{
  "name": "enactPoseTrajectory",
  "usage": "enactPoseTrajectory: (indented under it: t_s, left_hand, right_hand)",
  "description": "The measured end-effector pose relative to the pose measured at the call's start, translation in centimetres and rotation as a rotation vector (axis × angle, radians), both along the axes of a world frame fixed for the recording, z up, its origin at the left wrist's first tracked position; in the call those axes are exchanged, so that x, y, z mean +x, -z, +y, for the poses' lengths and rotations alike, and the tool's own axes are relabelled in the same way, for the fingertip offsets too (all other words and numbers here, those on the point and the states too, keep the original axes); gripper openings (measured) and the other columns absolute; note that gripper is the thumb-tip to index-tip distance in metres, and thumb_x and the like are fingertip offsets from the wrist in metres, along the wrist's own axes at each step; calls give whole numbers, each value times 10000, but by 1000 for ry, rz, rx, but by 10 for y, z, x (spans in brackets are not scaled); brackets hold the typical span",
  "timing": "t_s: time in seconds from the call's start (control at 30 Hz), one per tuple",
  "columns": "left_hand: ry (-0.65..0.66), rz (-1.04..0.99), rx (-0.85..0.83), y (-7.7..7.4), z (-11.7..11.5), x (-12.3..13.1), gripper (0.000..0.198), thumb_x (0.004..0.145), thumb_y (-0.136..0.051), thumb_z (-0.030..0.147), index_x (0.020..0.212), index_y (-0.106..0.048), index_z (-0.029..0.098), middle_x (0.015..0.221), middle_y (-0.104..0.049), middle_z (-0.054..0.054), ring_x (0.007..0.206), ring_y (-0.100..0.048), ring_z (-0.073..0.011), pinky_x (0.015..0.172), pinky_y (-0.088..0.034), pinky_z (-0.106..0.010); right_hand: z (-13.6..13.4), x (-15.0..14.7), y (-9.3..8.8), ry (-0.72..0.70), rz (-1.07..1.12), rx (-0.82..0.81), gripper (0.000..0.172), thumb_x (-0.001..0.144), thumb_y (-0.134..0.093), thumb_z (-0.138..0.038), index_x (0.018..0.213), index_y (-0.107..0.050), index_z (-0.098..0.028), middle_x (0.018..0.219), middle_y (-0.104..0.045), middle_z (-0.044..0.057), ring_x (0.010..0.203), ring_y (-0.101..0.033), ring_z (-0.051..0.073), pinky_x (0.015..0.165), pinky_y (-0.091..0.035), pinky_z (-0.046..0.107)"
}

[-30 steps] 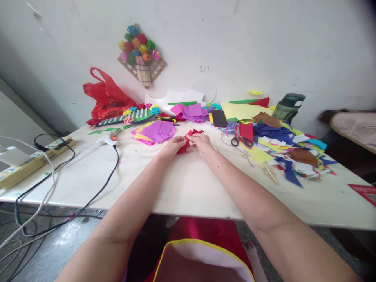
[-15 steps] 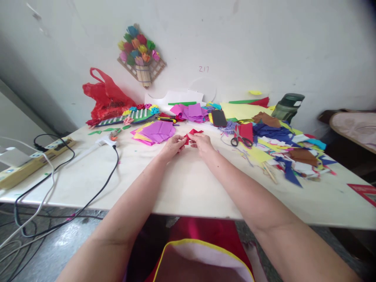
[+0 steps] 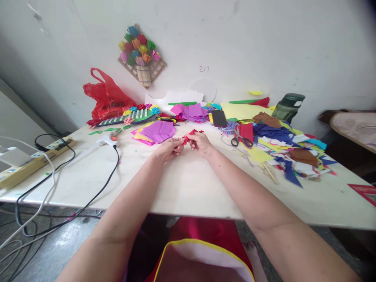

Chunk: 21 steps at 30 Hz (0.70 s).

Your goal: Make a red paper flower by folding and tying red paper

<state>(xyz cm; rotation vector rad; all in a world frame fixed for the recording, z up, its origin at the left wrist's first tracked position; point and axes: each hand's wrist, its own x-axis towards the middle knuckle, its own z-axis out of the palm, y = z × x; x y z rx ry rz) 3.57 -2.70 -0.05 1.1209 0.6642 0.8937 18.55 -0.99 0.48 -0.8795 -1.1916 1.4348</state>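
A small piece of folded red paper (image 3: 187,140) is held between my two hands, just above the middle of the white table. My left hand (image 3: 172,149) pinches its left end, fingers pressed together. My right hand (image 3: 199,142) grips the other side, and a pointed red edge shows above its fingers. Parts of the paper are hidden behind the fingertips. Left of my hands lies a stack of purple, yellow and pink paper sheets (image 3: 158,131).
Scissors (image 3: 242,138), a phone (image 3: 219,118) and a heap of paper scraps (image 3: 279,137) lie to the right, near a green bottle (image 3: 288,107). On the left are a corded glue gun (image 3: 108,139), a power strip (image 3: 37,156) and a red plastic bag (image 3: 107,96).
My left hand has shifted slightly left, and its fingers now hold the red paper nearer its left end. My right hand has turned a little, its fingers more curled around the paper.
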Motion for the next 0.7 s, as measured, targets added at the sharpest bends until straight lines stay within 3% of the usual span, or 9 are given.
enactPoseTrajectory:
  t_s: [0.13,0.33,0.43,0.7]
  left_hand:
    - [-12,46,5,0,-1,1,238,731,-632,313,745,-459,150,461,-307,86,363,-276,-19,379,-216,-146]
    - [-310,445,386,-5,-1,8,324,745,-582,447,821,-493,145,618,-556,-2,477,-477,-62,434,-374,-177]
    - [-302,500,506,-3,3,9,340,744,-582,439,886,-507,140,688,-570,-13,531,-510,-72,481,-430,-201]
    - [-297,522,623,5,7,5,425,715,-616,375,1062,-500,159,704,-583,1,589,-541,-89,594,-462,-241]
  right_hand:
    - [0,-2,1,59,17,-10,122,608,-594,-175,559,-484,-154,393,-448,-67,319,-352,44,298,-269,181]
    - [2,-1,1,129,54,-55,116,621,-559,-139,559,-462,-158,383,-439,-70,318,-353,44,301,-273,177]
    - [2,-1,1,153,74,-82,113,628,-558,-136,566,-465,-157,377,-429,-73,320,-349,43,304,-280,174]
    - [5,-2,2,159,133,-138,107,626,-555,-115,582,-465,-152,382,-430,-72,337,-349,38,318,-284,170]
